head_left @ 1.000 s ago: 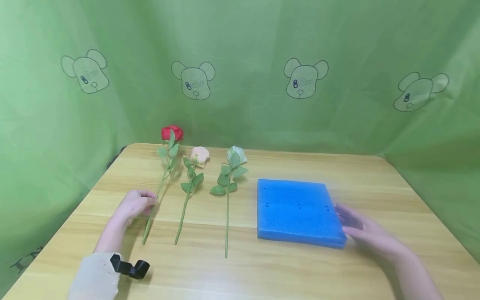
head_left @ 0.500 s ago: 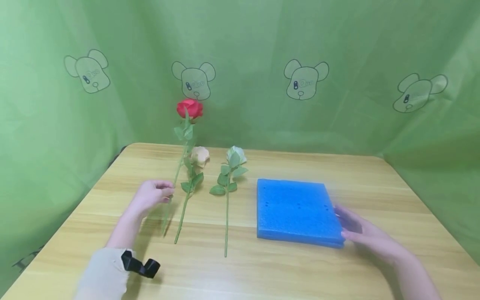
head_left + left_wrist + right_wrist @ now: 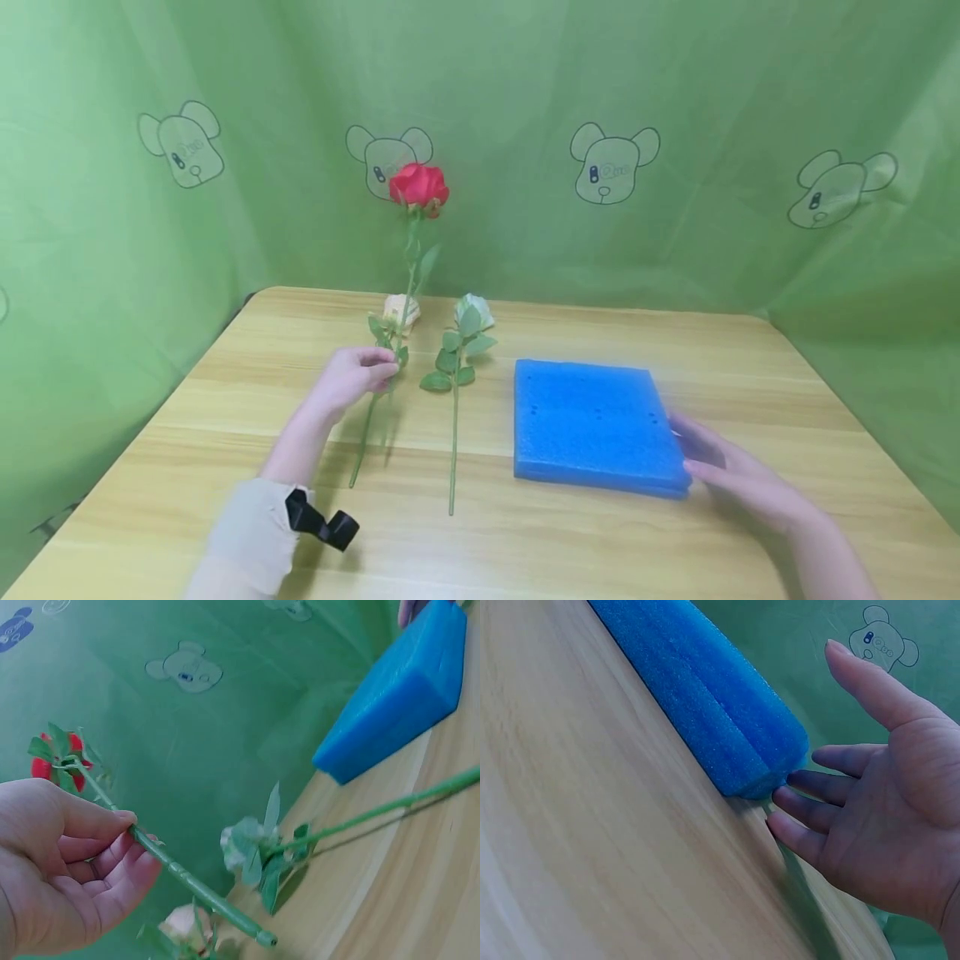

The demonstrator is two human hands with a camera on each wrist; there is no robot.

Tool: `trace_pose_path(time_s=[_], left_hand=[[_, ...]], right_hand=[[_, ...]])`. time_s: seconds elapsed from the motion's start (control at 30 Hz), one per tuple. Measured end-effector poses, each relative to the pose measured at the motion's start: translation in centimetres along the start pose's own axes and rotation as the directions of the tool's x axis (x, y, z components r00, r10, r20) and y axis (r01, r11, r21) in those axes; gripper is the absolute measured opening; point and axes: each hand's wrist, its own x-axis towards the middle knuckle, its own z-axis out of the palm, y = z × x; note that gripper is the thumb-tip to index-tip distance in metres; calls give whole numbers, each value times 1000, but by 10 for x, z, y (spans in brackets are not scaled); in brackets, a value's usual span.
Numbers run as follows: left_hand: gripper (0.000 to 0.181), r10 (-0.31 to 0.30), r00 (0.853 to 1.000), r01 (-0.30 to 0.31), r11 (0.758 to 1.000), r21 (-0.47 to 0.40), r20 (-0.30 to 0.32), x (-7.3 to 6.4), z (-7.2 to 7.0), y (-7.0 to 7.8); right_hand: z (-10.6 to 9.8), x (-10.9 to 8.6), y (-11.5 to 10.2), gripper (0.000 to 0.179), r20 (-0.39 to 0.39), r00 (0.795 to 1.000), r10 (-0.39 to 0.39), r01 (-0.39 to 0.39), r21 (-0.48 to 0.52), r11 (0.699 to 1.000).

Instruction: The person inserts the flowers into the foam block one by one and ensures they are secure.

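Note:
My left hand (image 3: 356,382) pinches the green stem of a red rose (image 3: 418,185) between thumb and fingers, the flower raised above the table with its bloom up. In the left wrist view the stem (image 3: 196,886) slants down past the fingertips to its cut end. Behind it on the table lies a pale pink rose (image 3: 401,312), partly covered by the hand and stem. A pale bluish-white rose (image 3: 472,310) lies to its right. At the right edge of a blue foam block (image 3: 588,425), my right hand (image 3: 900,787) has its fingers extended, fingertips right at the block's corner.
The wooden table (image 3: 570,542) ends at the back against a green curtain (image 3: 495,225) printed with bear heads. A black wrist mount (image 3: 322,521) sticks out from the left sleeve. Small holes dot the foam block's top.
My left hand has lifted the red rose off the table and carried it rightward, over the pink rose. My right hand stays by the foam block.

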Motion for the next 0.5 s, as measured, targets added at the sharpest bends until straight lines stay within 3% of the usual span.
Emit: trace_pose_path(time_s=[0.27, 0.5], left_hand=[[20, 89, 996, -90, 996, -22, -20, 12, 27, 19], [14, 160, 987, -160, 987, 3, 27, 23, 49, 37]], right_hand=[[0, 0, 0, 57, 12, 1000, -1, 1, 12, 1000], [0, 0, 4, 55, 15, 1000, -17, 16, 26, 1000]])
